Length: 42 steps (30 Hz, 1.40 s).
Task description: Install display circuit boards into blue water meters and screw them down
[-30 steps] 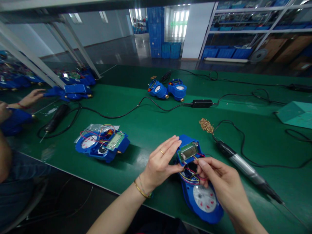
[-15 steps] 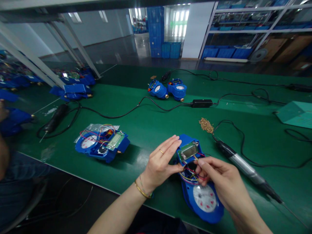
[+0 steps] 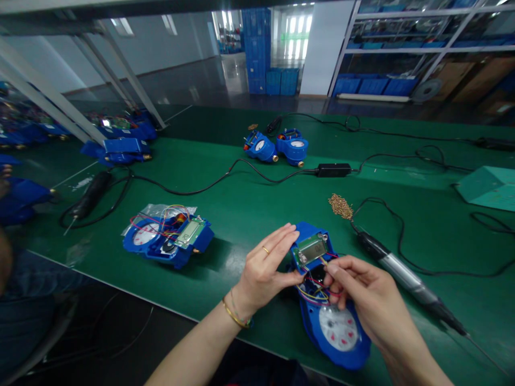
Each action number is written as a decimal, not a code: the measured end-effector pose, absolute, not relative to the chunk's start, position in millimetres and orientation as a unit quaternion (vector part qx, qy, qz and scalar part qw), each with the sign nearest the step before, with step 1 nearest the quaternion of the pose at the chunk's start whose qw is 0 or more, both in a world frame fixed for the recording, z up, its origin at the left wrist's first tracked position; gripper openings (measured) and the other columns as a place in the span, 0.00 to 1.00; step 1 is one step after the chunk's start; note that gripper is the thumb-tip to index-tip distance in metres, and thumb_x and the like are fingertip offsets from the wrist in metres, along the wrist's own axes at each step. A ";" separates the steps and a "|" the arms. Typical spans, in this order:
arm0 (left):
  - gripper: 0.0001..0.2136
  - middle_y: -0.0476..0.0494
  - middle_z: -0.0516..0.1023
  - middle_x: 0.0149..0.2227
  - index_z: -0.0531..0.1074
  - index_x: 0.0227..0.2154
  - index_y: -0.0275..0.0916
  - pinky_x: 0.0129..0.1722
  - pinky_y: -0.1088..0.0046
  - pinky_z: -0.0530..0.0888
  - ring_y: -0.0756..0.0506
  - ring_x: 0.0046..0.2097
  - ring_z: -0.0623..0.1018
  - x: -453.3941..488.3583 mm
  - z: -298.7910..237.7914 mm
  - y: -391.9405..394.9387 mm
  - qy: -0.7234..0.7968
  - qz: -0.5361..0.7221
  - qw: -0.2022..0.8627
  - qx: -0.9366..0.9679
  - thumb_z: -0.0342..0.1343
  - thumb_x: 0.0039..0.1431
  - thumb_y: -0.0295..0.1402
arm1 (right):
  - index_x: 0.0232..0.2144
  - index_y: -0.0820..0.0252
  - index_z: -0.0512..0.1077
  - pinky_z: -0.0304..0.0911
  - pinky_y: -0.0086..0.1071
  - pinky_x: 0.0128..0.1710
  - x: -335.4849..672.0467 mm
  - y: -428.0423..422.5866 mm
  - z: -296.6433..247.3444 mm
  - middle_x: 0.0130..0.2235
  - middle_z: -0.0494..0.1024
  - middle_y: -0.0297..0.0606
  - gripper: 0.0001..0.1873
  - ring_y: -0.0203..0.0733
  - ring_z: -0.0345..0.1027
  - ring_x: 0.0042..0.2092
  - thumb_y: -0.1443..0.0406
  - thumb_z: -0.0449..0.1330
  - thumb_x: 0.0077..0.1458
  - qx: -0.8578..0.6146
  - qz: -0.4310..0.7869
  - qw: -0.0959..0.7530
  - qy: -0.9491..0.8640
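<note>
A blue water meter (image 3: 336, 335) with a white dial lies open on the green bench in front of me. A small circuit board with an LCD screen (image 3: 310, 249) stands tilted above its wire bundle (image 3: 316, 289). My left hand (image 3: 265, 271) pinches the board's lower left edge with thumb and forefinger, the other fingers stretched out. My right hand (image 3: 362, 297) pinches the coloured wires just below the board.
An electric screwdriver (image 3: 406, 281) with a black cable lies to the right, a pile of small brass screws (image 3: 340, 206) behind it. Another open meter (image 3: 169, 238) sits to the left, two more (image 3: 277, 147) farther back. A second screwdriver (image 3: 90, 198) lies left. Another person's arm is at the far left edge.
My right hand's fingers shifted slightly up among the wires under the board. The other person's hand at the far left has drawn back out of view.
</note>
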<state>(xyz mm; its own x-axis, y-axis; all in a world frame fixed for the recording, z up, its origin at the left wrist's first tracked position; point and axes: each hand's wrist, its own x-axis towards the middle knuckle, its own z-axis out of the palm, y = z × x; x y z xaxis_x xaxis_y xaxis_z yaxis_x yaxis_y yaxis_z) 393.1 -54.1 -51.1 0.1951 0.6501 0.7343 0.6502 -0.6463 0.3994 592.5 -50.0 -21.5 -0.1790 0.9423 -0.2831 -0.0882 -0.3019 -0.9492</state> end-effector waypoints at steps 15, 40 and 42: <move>0.31 0.34 0.77 0.54 0.67 0.57 0.34 0.57 0.63 0.76 0.41 0.55 0.78 395.6 -53.7 -57.1 -0.456 -0.494 -0.033 -0.740 0.68 0.50 0.32 | 0.26 0.63 0.75 0.65 0.22 0.21 596.0 -52.5 -28.9 0.23 0.75 0.36 0.18 0.32 0.67 0.21 0.52 0.69 0.51 -0.492 0.627 0.384 -0.467; 0.30 0.35 0.83 0.44 0.75 0.48 0.30 0.50 0.60 0.81 0.37 0.47 0.83 419.8 -66.8 -60.8 -0.541 -0.584 -0.416 -0.440 0.71 0.39 0.32 | 0.22 0.62 0.79 0.62 0.27 0.19 580.3 -51.6 -20.2 0.20 0.76 0.42 0.24 0.38 0.67 0.20 0.45 0.69 0.40 -0.569 0.559 0.360 -0.484; 0.31 0.32 0.82 0.46 0.74 0.49 0.28 0.51 0.60 0.80 0.36 0.48 0.82 420.7 -68.7 -60.0 -0.531 -0.585 -0.448 -0.419 0.72 0.38 0.33 | 0.22 0.62 0.78 0.61 0.26 0.19 581.7 -50.0 -20.4 0.19 0.76 0.41 0.24 0.37 0.65 0.20 0.46 0.69 0.40 -0.573 0.558 0.354 -0.484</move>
<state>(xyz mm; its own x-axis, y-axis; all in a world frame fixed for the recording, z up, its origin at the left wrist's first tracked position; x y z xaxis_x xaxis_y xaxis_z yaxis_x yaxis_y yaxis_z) 420.7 -60.0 -68.7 -0.2479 0.9687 0.0149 -0.0780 -0.0353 0.9963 581.7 -50.0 -20.4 -0.0923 0.9504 -0.2969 0.1595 -0.2803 -0.9466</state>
